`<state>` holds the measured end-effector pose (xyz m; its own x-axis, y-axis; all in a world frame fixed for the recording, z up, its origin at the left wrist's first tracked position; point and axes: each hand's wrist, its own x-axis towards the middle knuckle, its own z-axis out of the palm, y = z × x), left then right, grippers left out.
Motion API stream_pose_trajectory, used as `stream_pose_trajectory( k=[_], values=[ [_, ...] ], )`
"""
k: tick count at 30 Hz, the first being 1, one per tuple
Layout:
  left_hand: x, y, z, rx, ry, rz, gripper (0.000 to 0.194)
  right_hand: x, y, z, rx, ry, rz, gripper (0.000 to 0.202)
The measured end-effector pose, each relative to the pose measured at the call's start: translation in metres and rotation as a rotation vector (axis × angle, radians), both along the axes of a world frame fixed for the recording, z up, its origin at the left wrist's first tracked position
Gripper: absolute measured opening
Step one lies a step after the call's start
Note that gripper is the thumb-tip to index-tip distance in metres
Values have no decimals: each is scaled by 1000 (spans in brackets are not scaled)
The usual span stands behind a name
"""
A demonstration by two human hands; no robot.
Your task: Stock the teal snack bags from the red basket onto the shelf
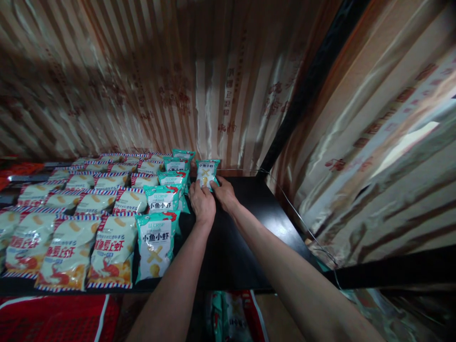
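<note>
Left hand (204, 203) and right hand (225, 192) hold 1 upright teal-and-white plastic bag (205, 174) near the back of a glossy black shelf (230, 259), brown-striped crinkled sheeting (210, 80) behind.

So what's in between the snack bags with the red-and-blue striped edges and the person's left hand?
A front-to-back row of teal-and-white LL Crisp bags stands between the striped-edge bags and the left hand; the head view shows it.

Shop or storeroom, by the rows of snack bags (112, 247) on a black shelf (228, 256).
</note>
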<state>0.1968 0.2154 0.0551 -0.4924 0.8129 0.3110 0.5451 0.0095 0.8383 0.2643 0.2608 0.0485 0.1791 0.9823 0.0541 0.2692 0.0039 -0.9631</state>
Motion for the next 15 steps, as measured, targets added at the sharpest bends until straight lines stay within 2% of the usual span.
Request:
stream_pose_trajectory(
  k=[7, 15],
  values=[
    [3, 4, -1, -37, 28, 27, 43, -2, 10, 0, 13, -122, 14, 34],
    [5, 9, -3, -57, 57, 32, 43, -1, 10, 11, -21, -311, -1, 33]
  ],
)
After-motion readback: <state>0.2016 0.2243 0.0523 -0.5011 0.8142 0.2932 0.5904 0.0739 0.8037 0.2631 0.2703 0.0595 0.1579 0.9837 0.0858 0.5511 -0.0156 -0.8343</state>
